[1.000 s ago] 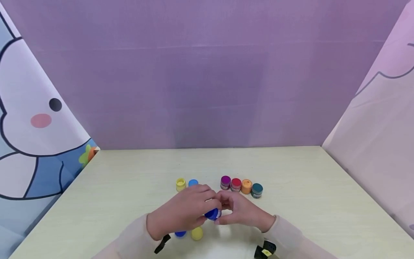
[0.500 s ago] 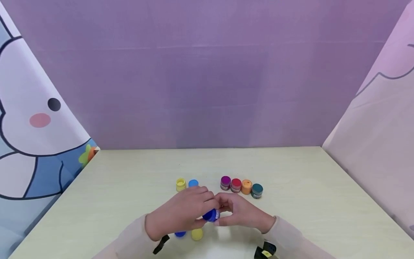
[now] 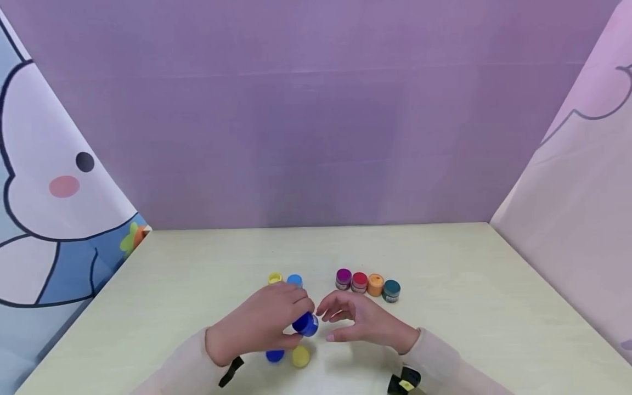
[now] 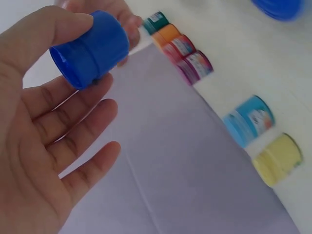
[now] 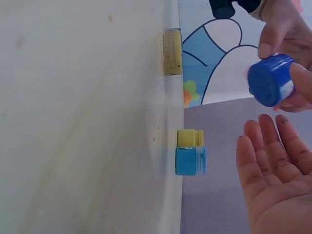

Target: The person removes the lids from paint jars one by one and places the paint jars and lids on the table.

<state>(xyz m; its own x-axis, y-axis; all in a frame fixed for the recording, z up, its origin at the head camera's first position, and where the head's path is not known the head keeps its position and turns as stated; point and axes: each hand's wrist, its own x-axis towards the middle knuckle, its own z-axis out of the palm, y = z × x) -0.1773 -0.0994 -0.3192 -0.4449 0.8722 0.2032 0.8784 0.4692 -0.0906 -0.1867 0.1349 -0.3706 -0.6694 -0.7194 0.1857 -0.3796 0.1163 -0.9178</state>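
Observation:
A small dark blue paint jar (image 3: 305,325) is held up by my left hand (image 3: 264,321), between thumb and fingers. Its mouth is turned toward the palm in the left wrist view, where the blue wall of the jar (image 4: 100,44) shows plainly. Just to the right, my right hand (image 3: 362,318) has its fingers apart and loosely bent, with nothing in them. The right palm (image 5: 282,195) faces up in the right wrist view, below the jar. On the table near the left wrist lie a dark blue lid (image 3: 275,356) and a yellow lid (image 3: 300,356).
Behind the left hand stand a yellow jar (image 3: 275,278) and a light blue jar (image 3: 294,280). Farther right, purple (image 3: 343,278), red (image 3: 359,282), orange (image 3: 376,285) and green (image 3: 391,291) jars form a row. A purple cloth wall (image 3: 316,137) rises behind the table.
My left hand has moved left with the dark blue jar. My right fingers, which were at the jar, have come away from it, and a gap now separates the hands.

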